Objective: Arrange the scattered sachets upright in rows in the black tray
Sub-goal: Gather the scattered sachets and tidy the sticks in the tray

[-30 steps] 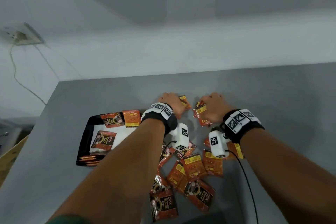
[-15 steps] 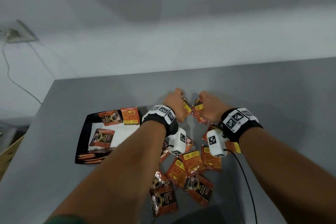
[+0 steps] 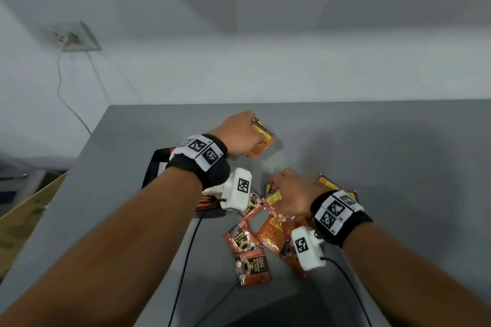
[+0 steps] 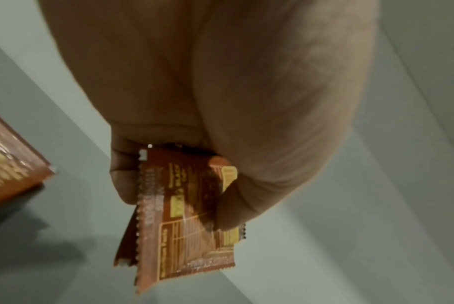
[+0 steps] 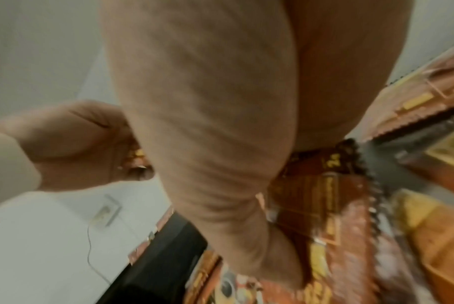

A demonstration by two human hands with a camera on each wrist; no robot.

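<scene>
Left hand [image 3: 240, 133] pinching sachets [image 4: 187, 216] (two, seemingly), right hand [image 3: 291, 195] gripping another sachet [image 5: 322, 197] over the pile

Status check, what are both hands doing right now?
Left hand grips sachets above table. Right hand down on loose pile. Left arm hides tray.

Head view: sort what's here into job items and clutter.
Job:
sachets in left hand
loose sachets by right hand
black tray

Clutter:
wall socket
its cable
cardboard box
</scene>
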